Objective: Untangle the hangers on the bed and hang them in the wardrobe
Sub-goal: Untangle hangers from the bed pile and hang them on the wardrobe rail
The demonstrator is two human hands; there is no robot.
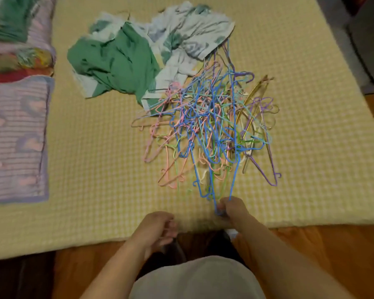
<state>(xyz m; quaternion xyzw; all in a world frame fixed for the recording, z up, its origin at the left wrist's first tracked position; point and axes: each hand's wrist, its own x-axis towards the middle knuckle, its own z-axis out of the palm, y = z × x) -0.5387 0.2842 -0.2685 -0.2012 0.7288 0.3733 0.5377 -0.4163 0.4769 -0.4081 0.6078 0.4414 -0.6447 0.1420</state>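
A tangled heap of thin wire hangers (212, 126) in blue, pink, green, purple and gold lies on the yellow checked bed cover (95, 147), right of centre. My right hand (231, 209) grips the near ends of blue hangers (225, 169) at the bed's front edge. My left hand (158, 229) hovers at the bed edge to the left, fingers curled; whether it holds anything is unclear. The wardrobe is out of view.
A crumpled green and white patterned cloth (138, 52) lies behind the hangers, touching the heap. Folded striped and patterned bedding (17, 137) is stacked along the left side. Wooden floor (333, 244) shows at the front and right.
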